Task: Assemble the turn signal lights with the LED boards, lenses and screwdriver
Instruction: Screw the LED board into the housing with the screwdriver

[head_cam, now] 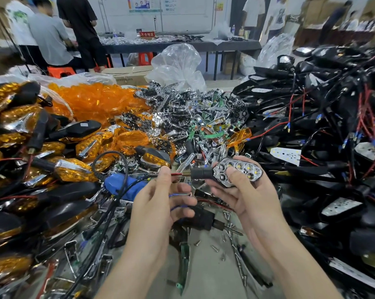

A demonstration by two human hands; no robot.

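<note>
Right hand [253, 197] gripped the lensless turn signal [236, 172] by its body, centre near. Left hand [160, 197] pinched its red lead [177, 174]; blue lead [178, 207] possibly looped round the fingers, hard to tell. Light, rigid plastic, flimsy wires: hold the housing, not the leads.

Up near twelve o'clock, a small red sign with white characters [147, 34] stands on the long dark table [160, 48], and it reads 不合格区. Right above it, at the very top edge, a white wall poster with blue and orange blocks [145, 3] carries print too small to read. Toward one o'clock there's a little yellow notice [220, 6] on the wall, blurred as well. Over at nine o'clock, a white sticker [83, 124] sits on a black plastic turn signal housing [74, 131], and its print is illegible.
</note>
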